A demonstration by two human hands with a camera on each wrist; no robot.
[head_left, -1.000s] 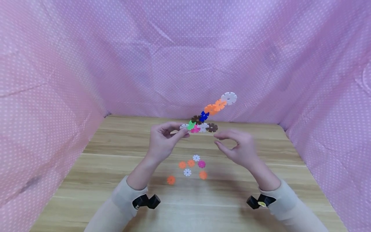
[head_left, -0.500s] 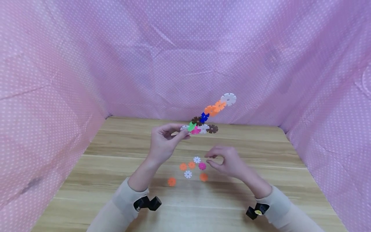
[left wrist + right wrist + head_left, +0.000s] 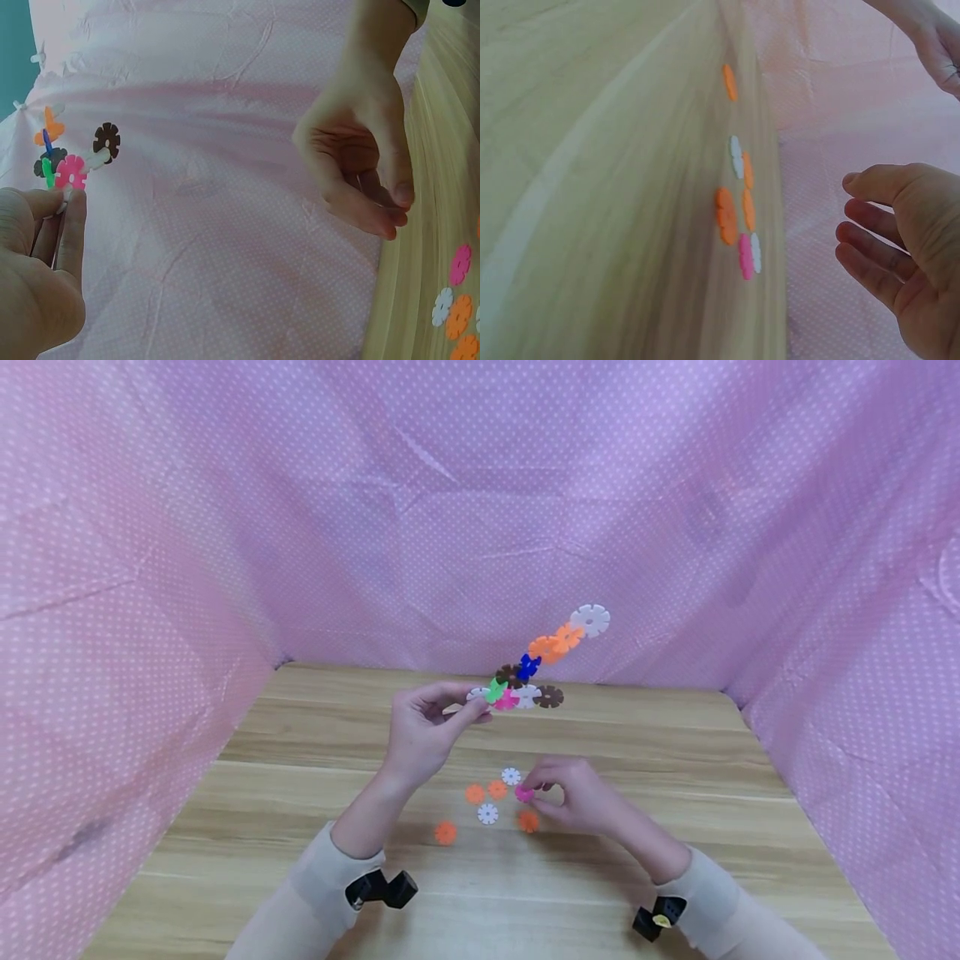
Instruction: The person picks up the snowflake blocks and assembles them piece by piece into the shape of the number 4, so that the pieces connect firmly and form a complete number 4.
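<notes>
My left hand (image 3: pixel 422 735) pinches the near end of a joined chain of notched plastic snowflake discs, at a white disc (image 3: pixel 477 694). From there a green disc (image 3: pixel 495 691) leads into a branch of dark brown, blue and orange, ending in a large white disc (image 3: pixel 590 621). Another branch runs right through pink and white to a brown disc (image 3: pixel 551 697). My right hand (image 3: pixel 581 795) is low over the table, thumb and index finger right at a loose magenta disc (image 3: pixel 523 793). In the right wrist view its fingers (image 3: pixel 874 217) are loosely bent with nothing between them.
Several loose discs lie near the magenta one: white discs (image 3: pixel 487 813) and orange discs (image 3: pixel 446 833). They rest flat on a wood-grain table (image 3: pixel 300 860). Pink dotted cloth (image 3: pixel 480 510) surrounds the table at the back and both sides.
My right hand has come down and left from beside the chain to the magenta disc on the table. The left hand keeps the chain up in nearly the same place.
</notes>
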